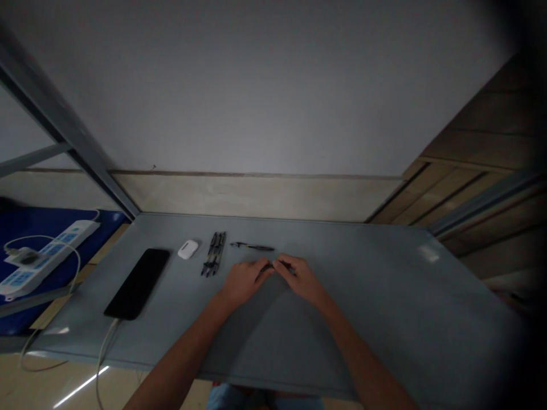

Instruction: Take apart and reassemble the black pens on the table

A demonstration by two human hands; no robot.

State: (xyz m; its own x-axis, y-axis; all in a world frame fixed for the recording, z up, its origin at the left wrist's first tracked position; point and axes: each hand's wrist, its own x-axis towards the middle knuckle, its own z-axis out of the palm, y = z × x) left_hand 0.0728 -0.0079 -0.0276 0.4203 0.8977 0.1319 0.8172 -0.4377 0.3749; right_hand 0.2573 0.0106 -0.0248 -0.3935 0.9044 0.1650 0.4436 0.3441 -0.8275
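Both hands, left hand [244,280] and right hand [301,278], pinch one black pen [268,266] between fingertips. Just beyond it lies another pen [252,246]; left of that, a pen bundle [214,253].

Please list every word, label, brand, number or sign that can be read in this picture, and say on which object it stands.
None can be read.
Power strip: blue markings, too blurred.
Pens: print, if any, too small.
Phone: screen dark.
White case: plain.

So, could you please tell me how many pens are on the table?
About 4, in dim light: a bunch of seemingly two right of the earbud case, one pen lying alone behind the hands, and one pinched between the left hand and right hand.
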